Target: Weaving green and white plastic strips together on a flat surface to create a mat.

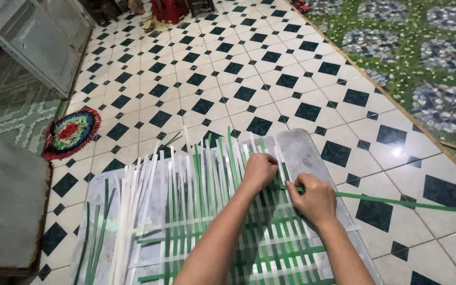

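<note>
hands are seen from above, at work on a flat woven mat (pixel 222 232) of green and white strips, which is laid on a pale grey board (pixel 312 150) on the floor. the left hand (pixel 259 170) is curled, its fingertips pressed down among the upright strips near the top edge of the weave; whether a strip is pinched there cannot be told. the right hand (pixel 316 199) is closed in a pinch on a long green strip (pixel 407 203), which is held crosswise and runs out to the right, past the board and over the tiles. the two hands are near each other, not touching. unwoven strip ends are fanned out beyond the hands, and loose white and green strips (pixel 125 211) are spread over the board's left side. the tiled floor (pixel 249 63) is cream with dark diamonds. a round multicoloured mat (pixel 70 133) is seen to the left, a grey block (pixel 6 206) at the lower left, and a green floral floor covering (pixel 423 58) at the upper right.
</note>
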